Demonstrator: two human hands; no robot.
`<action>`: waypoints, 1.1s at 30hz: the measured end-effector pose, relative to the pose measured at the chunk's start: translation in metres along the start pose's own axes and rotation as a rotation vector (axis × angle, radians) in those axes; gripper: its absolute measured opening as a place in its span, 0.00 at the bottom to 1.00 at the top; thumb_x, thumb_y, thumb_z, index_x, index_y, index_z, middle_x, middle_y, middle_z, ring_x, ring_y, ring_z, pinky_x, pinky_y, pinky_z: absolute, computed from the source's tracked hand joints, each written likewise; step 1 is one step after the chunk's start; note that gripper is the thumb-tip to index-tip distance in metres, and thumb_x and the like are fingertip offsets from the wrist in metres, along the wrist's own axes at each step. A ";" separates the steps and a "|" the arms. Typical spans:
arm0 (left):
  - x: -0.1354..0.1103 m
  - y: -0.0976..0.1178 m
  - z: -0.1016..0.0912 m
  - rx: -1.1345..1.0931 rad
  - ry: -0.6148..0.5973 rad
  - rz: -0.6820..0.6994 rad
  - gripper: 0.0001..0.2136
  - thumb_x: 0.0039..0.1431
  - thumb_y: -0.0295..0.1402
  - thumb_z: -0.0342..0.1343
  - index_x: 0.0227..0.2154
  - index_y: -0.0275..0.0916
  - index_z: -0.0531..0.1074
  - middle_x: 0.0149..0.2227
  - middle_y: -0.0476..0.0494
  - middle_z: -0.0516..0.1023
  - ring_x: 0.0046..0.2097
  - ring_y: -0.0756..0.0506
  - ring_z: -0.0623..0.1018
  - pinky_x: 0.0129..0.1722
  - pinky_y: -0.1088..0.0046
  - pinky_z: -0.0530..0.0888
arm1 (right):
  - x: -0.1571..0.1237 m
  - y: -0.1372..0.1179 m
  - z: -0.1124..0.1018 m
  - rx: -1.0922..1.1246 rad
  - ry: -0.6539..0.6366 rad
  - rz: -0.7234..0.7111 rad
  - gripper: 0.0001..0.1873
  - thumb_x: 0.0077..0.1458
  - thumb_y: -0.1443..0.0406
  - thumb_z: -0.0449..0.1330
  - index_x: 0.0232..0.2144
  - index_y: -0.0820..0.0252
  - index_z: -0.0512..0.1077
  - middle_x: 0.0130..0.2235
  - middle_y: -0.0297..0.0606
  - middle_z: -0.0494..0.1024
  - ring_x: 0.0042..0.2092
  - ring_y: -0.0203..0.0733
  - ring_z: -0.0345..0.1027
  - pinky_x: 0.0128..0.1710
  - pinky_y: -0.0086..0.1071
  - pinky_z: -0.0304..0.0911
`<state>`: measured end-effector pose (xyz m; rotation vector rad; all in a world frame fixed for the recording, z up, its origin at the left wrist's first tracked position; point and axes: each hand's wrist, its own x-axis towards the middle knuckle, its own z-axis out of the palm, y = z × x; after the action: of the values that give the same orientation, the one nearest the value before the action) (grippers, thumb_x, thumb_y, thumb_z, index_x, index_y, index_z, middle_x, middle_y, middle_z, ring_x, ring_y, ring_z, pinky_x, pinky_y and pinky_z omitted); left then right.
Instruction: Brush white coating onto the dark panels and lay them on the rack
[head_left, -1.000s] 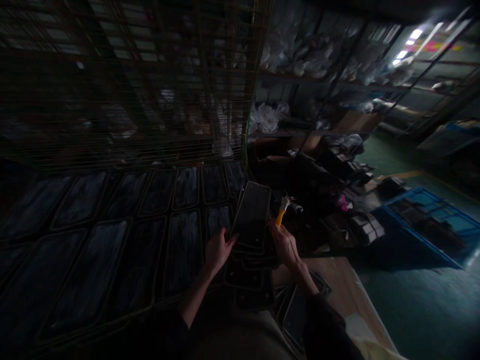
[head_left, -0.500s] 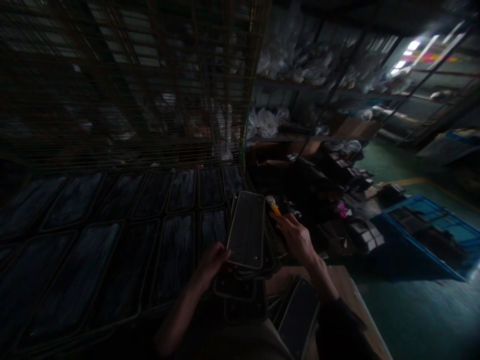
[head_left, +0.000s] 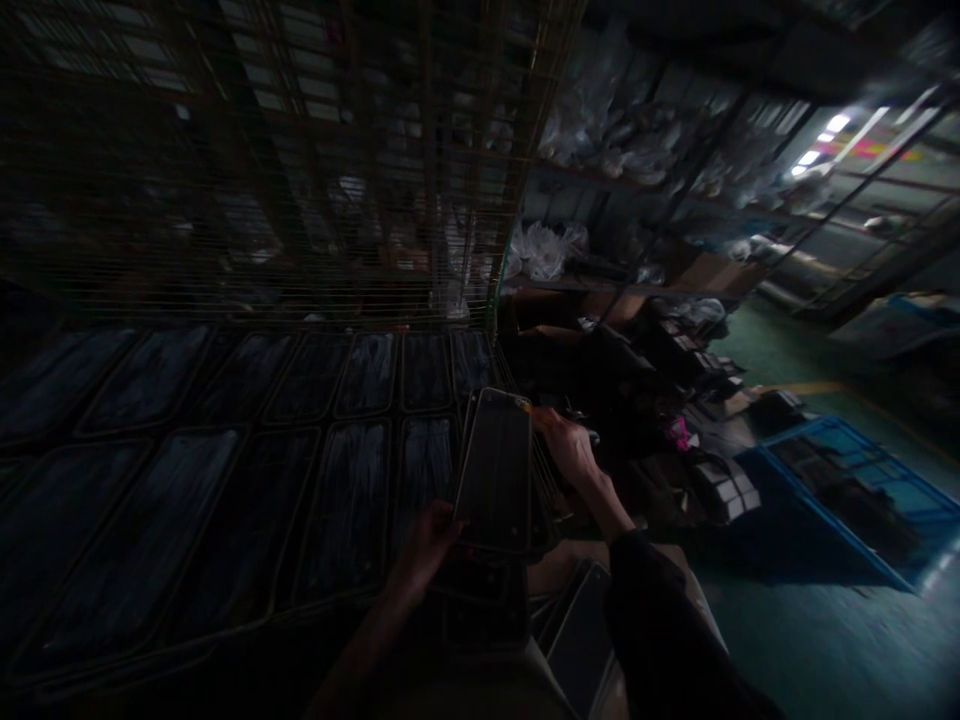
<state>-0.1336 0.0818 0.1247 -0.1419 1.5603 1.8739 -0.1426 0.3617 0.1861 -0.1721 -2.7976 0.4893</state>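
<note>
A dark, flat rectangular panel with rounded corners and a pale rim is tilted up in front of me. My left hand grips its lower left edge, fingers closed. Closed around a small yellow-handled tool with a pale tip, probably a brush, my right hand is at the panel's upper right corner. The tip appears to touch the panel there, though dim light blurs it. Similar dark panels lie stacked beneath. To the left, several panels with whitish streaks lie in two rows.
A wire mesh rack rises behind the rows. Another panel leans on a cardboard surface at lower right. Shelves with plastic bags stand behind. A blue crate sits on the green floor.
My right hand has moved left with the brush, from beside the panel to its upper right corner. My left hand still holds the panel. The view has shifted slightly.
</note>
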 end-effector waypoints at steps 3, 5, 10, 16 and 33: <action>0.000 -0.001 0.000 -0.018 0.005 0.008 0.22 0.34 0.44 0.69 0.30 0.37 0.69 0.29 0.46 0.77 0.32 0.43 0.79 0.30 0.63 0.79 | -0.008 -0.005 0.000 0.008 -0.065 -0.020 0.13 0.66 0.63 0.50 0.49 0.57 0.70 0.41 0.37 0.80 0.38 0.41 0.76 0.32 0.26 0.63; 0.002 -0.004 0.000 -0.035 0.003 -0.015 0.21 0.35 0.42 0.69 0.29 0.37 0.68 0.28 0.47 0.77 0.30 0.44 0.78 0.30 0.64 0.79 | -0.023 -0.014 -0.006 0.025 -0.108 -0.029 0.13 0.66 0.63 0.50 0.48 0.58 0.70 0.38 0.37 0.80 0.36 0.41 0.76 0.30 0.26 0.62; 0.003 -0.013 0.002 -0.071 0.087 -0.055 0.19 0.36 0.38 0.68 0.29 0.36 0.68 0.27 0.48 0.75 0.27 0.47 0.78 0.27 0.66 0.80 | -0.073 -0.046 -0.038 0.147 -0.268 -0.049 0.14 0.66 0.63 0.48 0.49 0.57 0.70 0.35 0.36 0.80 0.32 0.37 0.75 0.30 0.25 0.62; -0.008 -0.008 0.003 -0.104 0.083 -0.009 0.18 0.39 0.37 0.67 0.31 0.35 0.69 0.28 0.49 0.75 0.30 0.48 0.78 0.30 0.67 0.81 | -0.101 -0.072 -0.069 0.336 -0.427 -0.043 0.13 0.66 0.64 0.49 0.45 0.56 0.72 0.35 0.35 0.79 0.33 0.35 0.74 0.32 0.25 0.64; 0.002 -0.010 -0.003 -0.059 0.012 0.019 0.20 0.35 0.43 0.69 0.28 0.37 0.69 0.28 0.48 0.75 0.30 0.44 0.78 0.29 0.62 0.80 | 0.019 -0.004 0.012 0.649 0.025 0.165 0.22 0.62 0.49 0.51 0.41 0.63 0.70 0.26 0.37 0.77 0.27 0.41 0.74 0.29 0.31 0.71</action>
<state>-0.1307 0.0808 0.1144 -0.1657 1.5196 1.9381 -0.1642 0.3570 0.1818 -0.2585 -2.4550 1.3782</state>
